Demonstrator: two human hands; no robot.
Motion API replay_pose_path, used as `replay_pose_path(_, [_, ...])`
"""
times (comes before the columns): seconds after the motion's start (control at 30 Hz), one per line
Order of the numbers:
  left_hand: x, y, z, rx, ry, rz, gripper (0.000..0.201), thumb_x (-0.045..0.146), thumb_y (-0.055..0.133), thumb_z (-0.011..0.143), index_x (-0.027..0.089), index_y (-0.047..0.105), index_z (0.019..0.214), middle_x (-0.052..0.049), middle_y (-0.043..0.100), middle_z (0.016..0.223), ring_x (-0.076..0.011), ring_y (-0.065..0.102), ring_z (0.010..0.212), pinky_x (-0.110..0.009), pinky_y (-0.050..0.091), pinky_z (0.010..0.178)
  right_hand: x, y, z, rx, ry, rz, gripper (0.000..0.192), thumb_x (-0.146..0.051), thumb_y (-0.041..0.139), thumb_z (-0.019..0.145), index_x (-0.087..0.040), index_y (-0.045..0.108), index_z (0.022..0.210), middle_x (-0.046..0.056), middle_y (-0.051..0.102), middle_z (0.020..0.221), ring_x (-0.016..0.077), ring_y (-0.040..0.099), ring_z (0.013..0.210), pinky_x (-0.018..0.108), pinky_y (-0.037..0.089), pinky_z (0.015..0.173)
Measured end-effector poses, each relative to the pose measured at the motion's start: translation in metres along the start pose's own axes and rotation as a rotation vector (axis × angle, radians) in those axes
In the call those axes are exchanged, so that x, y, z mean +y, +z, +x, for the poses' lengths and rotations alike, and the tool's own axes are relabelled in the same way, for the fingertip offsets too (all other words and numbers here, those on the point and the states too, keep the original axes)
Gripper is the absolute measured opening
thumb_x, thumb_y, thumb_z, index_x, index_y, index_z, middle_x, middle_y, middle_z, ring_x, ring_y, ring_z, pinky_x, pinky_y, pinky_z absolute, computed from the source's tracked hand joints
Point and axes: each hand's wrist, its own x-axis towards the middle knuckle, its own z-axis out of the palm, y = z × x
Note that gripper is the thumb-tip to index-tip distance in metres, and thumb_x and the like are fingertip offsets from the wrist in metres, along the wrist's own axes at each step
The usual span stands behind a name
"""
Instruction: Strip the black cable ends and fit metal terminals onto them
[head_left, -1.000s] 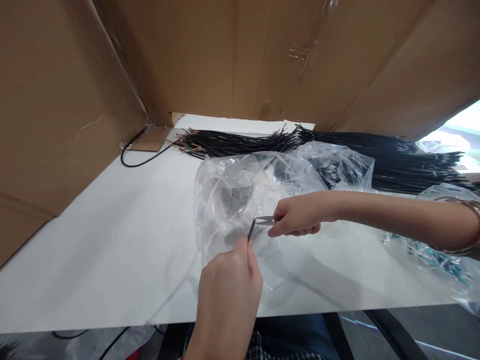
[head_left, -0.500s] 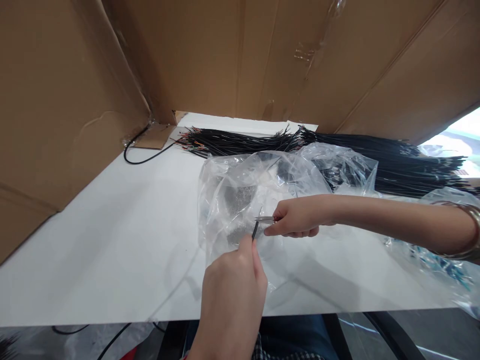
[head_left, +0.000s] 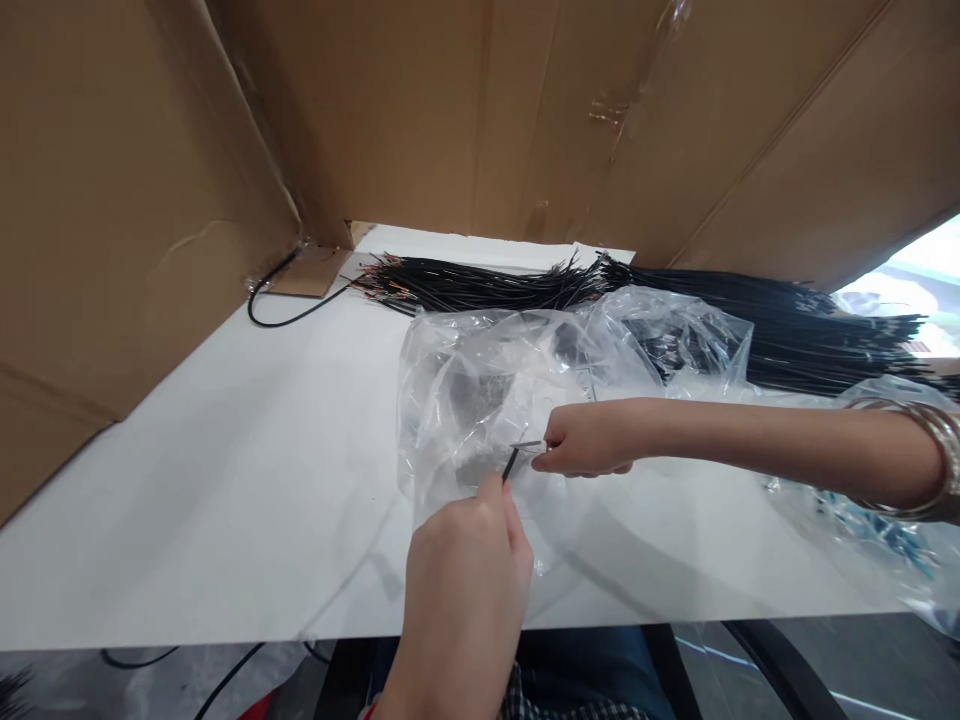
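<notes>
My left hand (head_left: 466,570) is closed, pinching a short end of black cable (head_left: 510,464) that points up and away from me. From the right, my right hand (head_left: 589,438) grips small scissors (head_left: 528,445); their handles are hidden in my fingers. The thin blades are slightly parted and lie at the tip of the cable, where a thin pale strand sticks out. Behind both hands a clear plastic bag (head_left: 431,400) lies spread on the white table (head_left: 225,520).
Bundles of black cables (head_left: 480,285) with stripped ends run along the back of the table. A cardboard wall (head_left: 420,120) stands behind and at the left. One looped cable (head_left: 281,324) lies at left. Another plastic bag (head_left: 892,530) with blue-green pieces is at right.
The scissor blades have parted a little at the cable tip. My right hand has shifted slightly downward, while my left hand stays nearly in place with the cable.
</notes>
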Motion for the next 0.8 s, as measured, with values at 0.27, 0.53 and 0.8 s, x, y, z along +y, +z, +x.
replay_pose_path(0.27, [-0.004,-0.003,-0.001,0.078,0.003,0.021,0.029,0.019,0.042,0.091,0.021,0.068,0.078,-0.002,0.058,0.047,-0.0177,0.052,0.041,-0.027,0.021,0.043,-0.003,-0.013,-0.014,0.076,-0.004,0.033,0.027,-0.027,0.051,0.084,-0.018,0.042,0.06,-0.004,0.044,0.052,0.0059,0.033,0.04,0.021,0.029,0.04])
replay_pose_path(0.53, [-0.003,-0.003,-0.003,0.127,0.034,0.078,0.027,0.015,0.049,0.087,0.025,0.073,0.094,0.0,0.06,0.047,-0.0187,0.056,0.041,-0.027,0.022,0.043,-0.003,-0.007,-0.016,-0.009,0.023,0.066,0.03,-0.025,0.051,0.086,-0.018,0.04,0.059,-0.004,0.041,0.051,0.006,0.031,0.04,0.021,0.027,0.04])
replay_pose_path(0.8, [-0.003,0.003,-0.007,0.229,0.095,0.052,0.036,0.011,0.057,0.083,0.025,0.073,0.112,0.001,0.066,0.053,-0.0168,0.061,0.046,-0.025,0.029,0.043,0.002,-0.014,-0.021,-0.291,0.078,0.176,0.044,-0.027,0.047,0.092,-0.02,0.031,0.052,-0.008,0.024,0.048,0.0046,0.015,0.04,0.021,0.011,0.038])
